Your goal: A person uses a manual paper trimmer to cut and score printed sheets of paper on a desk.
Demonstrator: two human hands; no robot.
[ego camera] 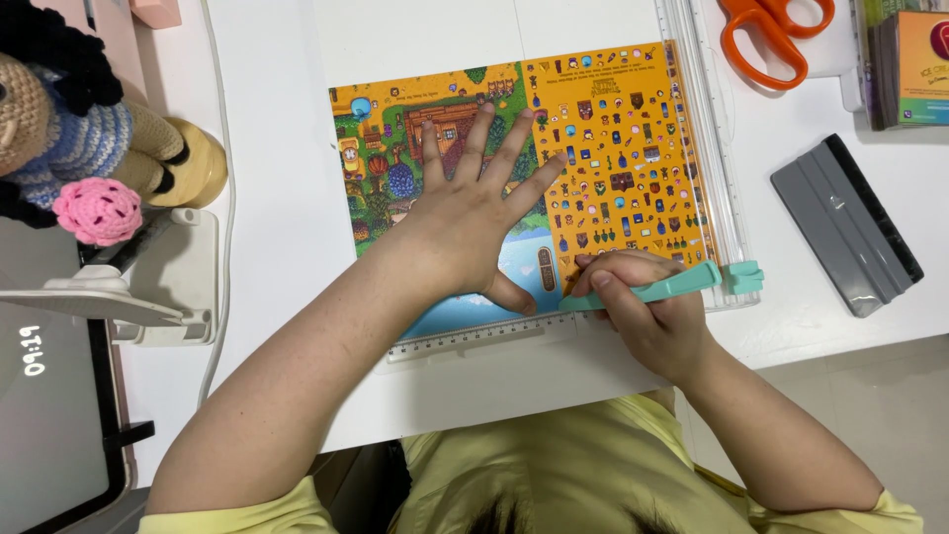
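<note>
Right hand [647, 311], at five o'clock, pinches a teal tool [647, 291] at the orange sheet's [613, 148] lower edge; left hand [474, 222] fingers [474, 133] spread, pressing it; sheet looks uncut.

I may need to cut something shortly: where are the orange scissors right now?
In the head view, the orange scissors lie at the top right of the white table, just beyond the paper trimmer's rail and above the grey squeegee.

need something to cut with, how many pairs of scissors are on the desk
1. The orange-handled scissors lie at the desk's top right edge, beyond the clear paper trimmer; only the handles show. More could lie outside the frame.
</note>
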